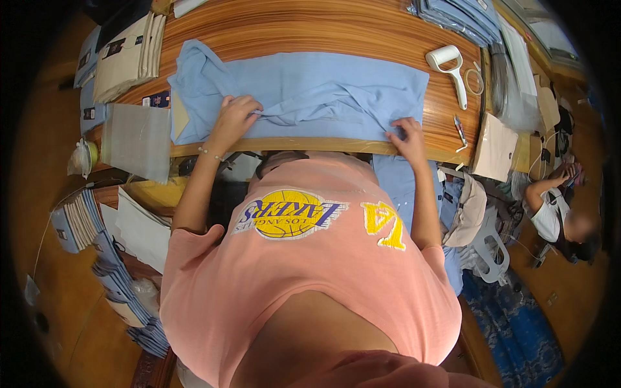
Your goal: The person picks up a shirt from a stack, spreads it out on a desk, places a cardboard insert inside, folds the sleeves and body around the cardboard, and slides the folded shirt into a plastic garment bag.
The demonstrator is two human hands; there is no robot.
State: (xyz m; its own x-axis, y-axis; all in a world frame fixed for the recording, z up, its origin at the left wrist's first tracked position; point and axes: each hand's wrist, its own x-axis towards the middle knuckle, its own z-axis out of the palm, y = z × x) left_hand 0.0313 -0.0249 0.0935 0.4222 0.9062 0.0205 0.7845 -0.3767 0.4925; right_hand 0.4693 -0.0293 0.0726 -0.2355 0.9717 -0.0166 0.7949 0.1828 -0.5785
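A light blue garment [323,74] lies stretched lengthwise across the wooden table, its middle creased and its left end bunched up. My left hand [237,119], with a beaded bracelet at the wrist, has its fingers closed on a fold of the cloth left of the middle. Near the garment's right front corner, my right hand [409,137] curls its fingers and pinches the cloth at the edge. A beige piece [180,118] shows under the garment's left end, next to a dark tag [156,99].
A white lint roller [455,71], a tape ring [475,81] and small snips [460,131] lie at the table's right. Folded beige garments [131,55] and clear plastic bags [136,139] are at left. Blue garments [456,19] are stacked far right. Another person [556,216] sits at right.
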